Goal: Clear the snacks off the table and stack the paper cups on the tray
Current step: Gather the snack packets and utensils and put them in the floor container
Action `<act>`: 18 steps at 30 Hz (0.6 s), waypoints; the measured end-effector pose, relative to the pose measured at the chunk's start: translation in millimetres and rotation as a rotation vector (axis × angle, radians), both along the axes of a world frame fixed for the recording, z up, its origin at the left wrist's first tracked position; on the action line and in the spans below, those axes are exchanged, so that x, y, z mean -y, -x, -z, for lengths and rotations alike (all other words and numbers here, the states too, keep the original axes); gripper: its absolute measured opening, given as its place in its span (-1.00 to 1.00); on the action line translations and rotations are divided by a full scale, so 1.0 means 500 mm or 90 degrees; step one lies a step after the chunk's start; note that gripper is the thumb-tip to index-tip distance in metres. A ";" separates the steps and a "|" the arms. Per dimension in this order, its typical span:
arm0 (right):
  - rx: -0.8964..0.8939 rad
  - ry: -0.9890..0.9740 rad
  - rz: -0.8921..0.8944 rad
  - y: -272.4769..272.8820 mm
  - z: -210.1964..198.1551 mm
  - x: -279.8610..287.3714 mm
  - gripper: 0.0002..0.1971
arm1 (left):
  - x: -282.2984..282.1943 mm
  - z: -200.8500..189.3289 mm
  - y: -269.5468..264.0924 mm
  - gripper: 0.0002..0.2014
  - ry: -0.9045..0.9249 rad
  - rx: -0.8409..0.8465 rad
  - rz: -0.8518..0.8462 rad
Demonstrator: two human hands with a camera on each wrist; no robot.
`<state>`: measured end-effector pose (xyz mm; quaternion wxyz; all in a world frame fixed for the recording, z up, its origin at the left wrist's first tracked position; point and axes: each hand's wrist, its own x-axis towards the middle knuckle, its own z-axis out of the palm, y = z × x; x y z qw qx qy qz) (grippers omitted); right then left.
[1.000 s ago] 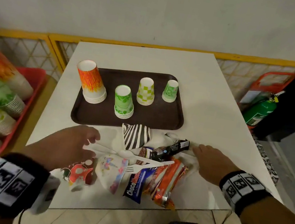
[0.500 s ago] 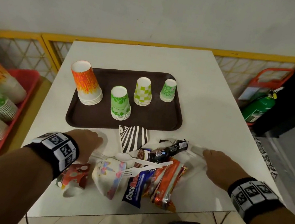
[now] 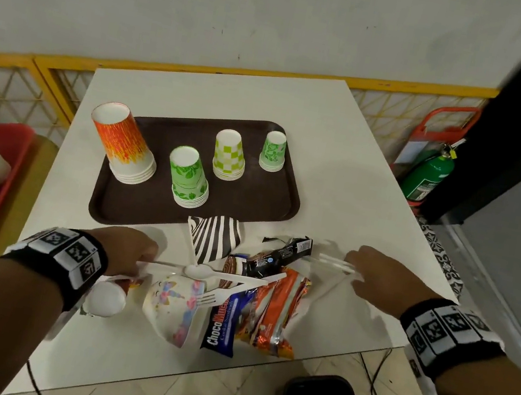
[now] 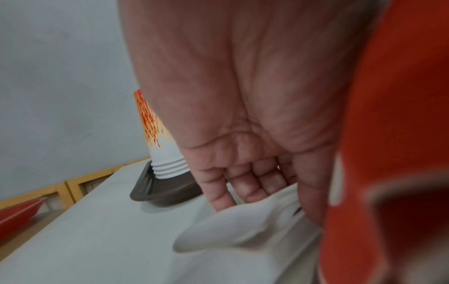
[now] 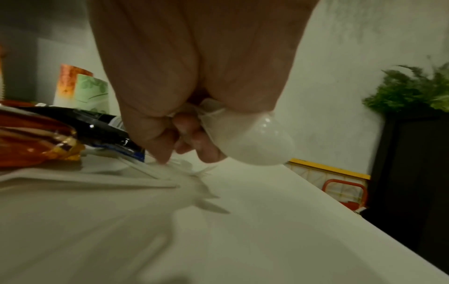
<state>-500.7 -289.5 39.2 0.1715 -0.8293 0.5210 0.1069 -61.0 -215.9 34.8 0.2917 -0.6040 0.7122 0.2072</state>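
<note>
Snacks (image 3: 270, 310) are heaped at the near edge of the desk (image 3: 341, 183), midway between the two hands, with their long axes running near to far. Nearest lies a blue cookie-sandwich pack (image 3: 222, 326), and just right of it the orange wrappers (image 3: 280, 315); a dark wrapper (image 3: 280, 256) lies slantwise at the far side of the heap. A white plastic spoon (image 3: 204, 272) and fork (image 3: 235, 292) are laid across the pile with their handles pointing right. Just left of the packs a unicorn-printed cup (image 3: 174, 304) lies on its side, and a red-patterned cup (image 3: 108, 299) lies under the left wrist.

The left hand (image 3: 128, 250) is placed at the left flank of the heap, its fingers (image 4: 243, 184) curled on a fold of white material (image 4: 243, 226). The right hand (image 3: 376, 280) is set at the right flank; its fingers (image 5: 194, 134) are clenched on a bunched clear plastic film (image 5: 252, 142), and white cutlery (image 3: 334, 264) lies at the fingertips. Neither hand appears clearly nearer, so a gathering from both sides is judged likely.

Beyond the heap a zebra-striped cup (image 3: 215, 236) lies against the near rim of the brown tray (image 3: 270, 213), on which four stacks of upturned paper cups (image 3: 124, 143) are already stood.
</note>
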 end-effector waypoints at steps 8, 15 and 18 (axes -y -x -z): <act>-0.012 -0.008 -0.104 -0.046 0.032 -0.035 -0.78 | 0.002 -0.020 -0.025 -0.75 0.044 -0.144 -0.126; -0.058 -0.024 -0.103 -0.043 0.034 -0.037 -0.78 | -0.008 -0.082 0.014 -0.82 0.170 -0.224 -0.216; -0.071 -0.022 -0.077 -0.022 0.024 -0.036 -0.73 | -0.013 -0.108 0.077 -0.87 0.191 -0.221 -0.149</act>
